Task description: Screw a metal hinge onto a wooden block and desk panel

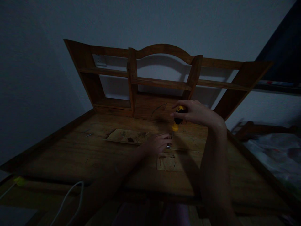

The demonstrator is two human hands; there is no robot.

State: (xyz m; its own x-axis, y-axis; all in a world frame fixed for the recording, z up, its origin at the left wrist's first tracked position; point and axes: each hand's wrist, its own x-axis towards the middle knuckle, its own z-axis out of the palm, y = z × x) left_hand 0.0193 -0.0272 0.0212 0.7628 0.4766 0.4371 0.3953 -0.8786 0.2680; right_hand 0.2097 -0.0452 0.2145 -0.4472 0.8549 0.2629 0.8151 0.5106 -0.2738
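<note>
My right hand (pixel 191 111) is closed round the black and yellow handle of a screwdriver (pixel 175 127), held upright with its shaft pointing down. Below it, the fingers of my left hand (pixel 158 143) press together at a small shiny metal piece (pixel 168 147), whose exact kind is too small and dark to make out. The screwdriver's tip is right by those fingers; whether it touches the metal is hidden. Under my left hand lies a long, stained wooden board (pixel 117 135). Just in front is a small square wooden piece (pixel 166 162).
All this lies on a wooden desk (pixel 70 157) with an open shelf unit (pixel 162 84) along its back. A small thin metal item (pixel 89 135) lies at the left. A white cord (pixel 81 194) loops at the front edge. The room is dim.
</note>
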